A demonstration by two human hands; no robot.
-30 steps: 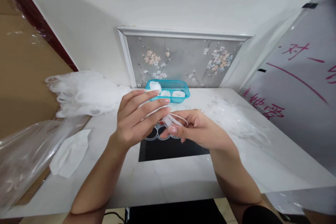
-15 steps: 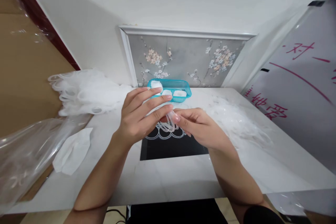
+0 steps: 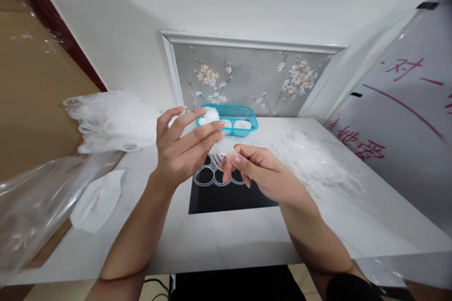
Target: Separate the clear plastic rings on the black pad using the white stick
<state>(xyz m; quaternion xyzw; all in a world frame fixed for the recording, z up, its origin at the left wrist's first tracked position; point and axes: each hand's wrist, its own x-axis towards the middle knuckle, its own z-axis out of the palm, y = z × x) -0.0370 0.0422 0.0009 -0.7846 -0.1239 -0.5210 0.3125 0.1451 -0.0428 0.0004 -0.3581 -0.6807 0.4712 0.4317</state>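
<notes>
My left hand (image 3: 183, 150) is raised over the white table (image 3: 229, 240), fingers stretched rightward, pressing a small white bundle of folded mesh (image 3: 221, 146) between fingertips and thumb. My right hand (image 3: 257, 171) meets it from the right, fingers curled and pinching the same white bundle. Just behind my fingers stands a blue plastic basket (image 3: 247, 115) holding white rolled pieces (image 3: 243, 124). A black inlaid panel with white ring pattern (image 3: 226, 193) lies under the hands.
A heap of white netting (image 3: 113, 122) lies at the left rear. A flat white piece (image 3: 97, 200) and clear plastic sheeting (image 3: 31, 207) sit at the left edge. More clear and white material (image 3: 318, 164) lies to the right. A flowered panel (image 3: 247, 80) backs the table.
The loose white loops hanging from my fingers have been drawn up into a tight bundle. Both hands rose slightly and moved closer to the basket.
</notes>
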